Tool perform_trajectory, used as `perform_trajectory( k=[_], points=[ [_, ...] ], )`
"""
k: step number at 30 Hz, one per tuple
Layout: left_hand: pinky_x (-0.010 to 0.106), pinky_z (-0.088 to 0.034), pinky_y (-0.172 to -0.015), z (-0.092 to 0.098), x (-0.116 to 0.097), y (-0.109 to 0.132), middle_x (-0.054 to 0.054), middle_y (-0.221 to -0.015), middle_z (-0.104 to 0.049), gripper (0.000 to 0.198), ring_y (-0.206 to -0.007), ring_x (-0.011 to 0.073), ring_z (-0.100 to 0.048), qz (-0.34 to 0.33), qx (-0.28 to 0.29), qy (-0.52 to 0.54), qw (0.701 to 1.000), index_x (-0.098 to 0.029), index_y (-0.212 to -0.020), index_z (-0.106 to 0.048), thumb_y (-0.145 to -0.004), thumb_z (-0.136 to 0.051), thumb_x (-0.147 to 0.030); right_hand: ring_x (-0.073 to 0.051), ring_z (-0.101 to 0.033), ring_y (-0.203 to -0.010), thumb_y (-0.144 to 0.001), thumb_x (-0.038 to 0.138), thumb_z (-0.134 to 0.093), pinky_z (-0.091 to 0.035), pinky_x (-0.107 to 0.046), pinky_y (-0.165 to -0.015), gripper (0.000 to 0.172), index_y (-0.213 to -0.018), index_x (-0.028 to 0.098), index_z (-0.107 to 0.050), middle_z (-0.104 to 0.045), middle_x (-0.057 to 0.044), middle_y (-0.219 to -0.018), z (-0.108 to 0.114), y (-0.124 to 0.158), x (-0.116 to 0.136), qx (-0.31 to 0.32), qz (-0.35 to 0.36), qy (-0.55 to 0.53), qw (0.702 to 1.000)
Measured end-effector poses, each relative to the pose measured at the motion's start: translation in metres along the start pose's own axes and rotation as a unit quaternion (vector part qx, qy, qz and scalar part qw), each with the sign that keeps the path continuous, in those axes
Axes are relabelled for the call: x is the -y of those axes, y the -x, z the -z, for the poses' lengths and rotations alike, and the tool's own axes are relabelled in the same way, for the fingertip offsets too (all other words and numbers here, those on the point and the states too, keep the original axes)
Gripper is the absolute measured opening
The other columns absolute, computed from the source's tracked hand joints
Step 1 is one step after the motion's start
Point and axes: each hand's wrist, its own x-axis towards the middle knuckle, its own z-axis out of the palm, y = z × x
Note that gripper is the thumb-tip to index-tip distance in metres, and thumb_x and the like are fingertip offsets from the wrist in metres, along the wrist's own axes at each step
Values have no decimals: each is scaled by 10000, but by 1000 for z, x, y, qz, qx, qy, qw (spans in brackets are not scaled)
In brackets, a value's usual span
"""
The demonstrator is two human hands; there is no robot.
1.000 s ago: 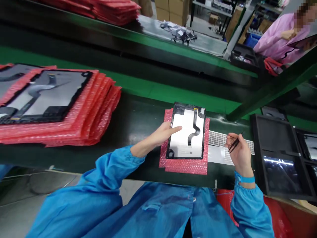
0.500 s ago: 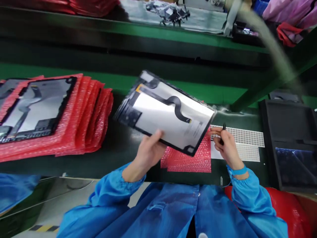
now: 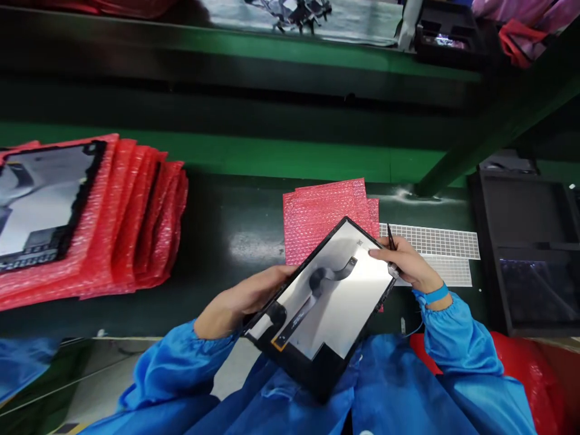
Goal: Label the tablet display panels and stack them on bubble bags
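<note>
A tablet display panel (image 3: 357, 302), silver-backed with a black edge and a curved dark flex cable (image 3: 322, 279), is tilted above the front of the bench, close to my body. My left hand (image 3: 251, 296) grips its left edge, with the fingers hidden underneath. At the upper right edge my right hand (image 3: 410, 263) pinches the panel. That same hand also has slim black tweezers (image 3: 391, 237) in it, tips pointing up. Red bubble-wrap sheets (image 3: 324, 211) lie behind and partly under the panel.
Left on the bench is a stack of red bubble-wrap pouches (image 3: 131, 229) with another display panel (image 3: 54, 199) on top. White gridded label sheets (image 3: 437, 241) lie right of my right hand. Beyond them stands a black tray (image 3: 492, 290). A green post (image 3: 471, 145) slopes up behind.
The panel has come down toward my body and turned, its cable's orange end now lower left. My right hand has taken hold of its edge, keeping the tweezers. The bubble wrap behind shows more.
</note>
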Motion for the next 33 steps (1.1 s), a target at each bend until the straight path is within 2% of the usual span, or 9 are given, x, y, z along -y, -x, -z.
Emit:
perform_trajectory(
  k=[2, 4, 8, 14, 19, 22, 25, 29, 33],
  points=[
    [328, -659, -621, -7, -4, -3, 90, -888, -816, 482, -738, 271, -788, 58, 16, 7, 998, -191, -1018, -827, -787, -893, -608, -79, -500, -497, -744, 468, -891, -420, -214, -452, 297, -840, 190, -844, -736, -11, -719, 10, -5, 6, -68, 53, -16, 996],
    [289, -654, -615, -12, -5, -6, 55, -875, -813, 419, -702, 229, -783, 68, -33, 32, 997, -211, -1067, -788, -801, -908, -512, -59, -387, -485, -756, 476, -839, -333, -214, -414, 293, -871, 207, -854, -702, 1, -752, 25, -12, 14, -139, 141, -51, 979],
    [320, -684, -689, -14, 2, -27, 55, -941, -815, 565, -737, 227, -794, 24, -117, 76, 990, -209, -1153, -691, -745, -944, -506, -121, -550, -646, -830, 515, -785, -472, -260, -563, 304, -828, 217, -839, -661, -21, -756, 57, -21, 21, -227, 264, -5, 937],
    [350, -648, -670, -6, 18, -44, 73, -900, -796, 832, -739, 265, -786, 30, -150, -113, 982, -179, -1411, -533, -810, -807, -685, -92, -373, -467, -963, 728, -658, -286, -256, -462, 537, -860, 214, -774, -427, 68, -503, 67, -32, -6, -273, 248, 159, 916],
    [312, -502, -587, -6, -2, -28, -17, -666, -687, 673, -621, 243, -702, 16, -276, -523, 806, -167, -1517, -521, -988, -666, -557, -95, -515, -441, -927, 794, -649, -390, -229, -431, 572, -910, 224, -697, -607, 42, -553, 71, -42, -23, -247, 224, 148, 931],
    [323, -560, -737, -31, -13, -44, 47, -919, -777, 395, -813, 210, -737, -186, -149, -575, 782, -166, -1380, -634, -1095, -522, -415, -103, -573, -433, -906, 807, -663, -422, -214, -399, 575, -925, 233, -674, -651, 36, -577, 75, -43, -21, -247, 216, 141, 934],
    [375, -568, -915, -70, -11, -78, 144, -1364, -730, 396, -1115, 252, -701, -356, 7, -625, 695, -132, -1388, -646, -1121, -489, -378, -109, -620, -446, -895, 780, -705, -466, -213, -394, 550, -956, 234, -674, -700, 25, -632, 72, -40, -16, -245, 220, 148, 933],
    [401, -535, -866, -102, -1, -116, 141, -1588, -588, 501, -1143, 291, -647, -368, 61, -712, 594, -133, -1458, -623, -1059, -638, -435, -129, -692, -501, -933, 709, -718, -573, -235, -459, 487, -1013, 231, -678, -739, 11, -698, 63, -38, -15, -229, 224, 163, 933],
    [372, -491, -807, -100, 8, -122, 135, -1319, -714, 386, -1035, 258, -636, -357, 65, -726, 584, -114, -1317, -694, -1048, -661, -389, -139, -727, -531, -934, 712, -712, -624, -243, -503, 498, -1013, 222, -671, -740, 14, -693, 60, -44, -21, -218, 213, 160, 939]
  ],
)
